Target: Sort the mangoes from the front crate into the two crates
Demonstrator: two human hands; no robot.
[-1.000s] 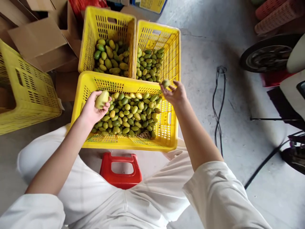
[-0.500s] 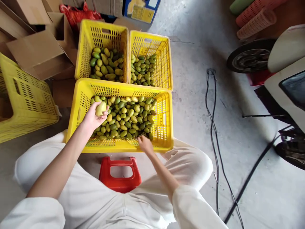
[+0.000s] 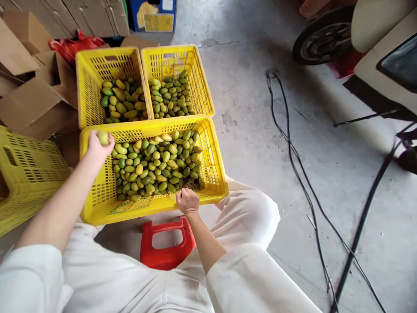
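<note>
Gripping a pale green fruit (image 3: 103, 138), your left hand (image 3: 100, 145) has its fingers curled around it, over the left end of the front yellow crate (image 3: 130, 214). Your right hand (image 3: 188, 201) is at that crate's near rim, right of the middle, fingers bent inward; you cannot tell whether they grip anything. Just beyond it, a brown clump (image 3: 190, 185) lies beside the green and yellow fruits (image 3: 158, 165) in the crate. Against its far side stand the back-left crate (image 3: 87, 93) and the back-right crate (image 3: 203, 93), both holding more fruits. The red stool (image 3: 159, 257) is between your legs.
</note>
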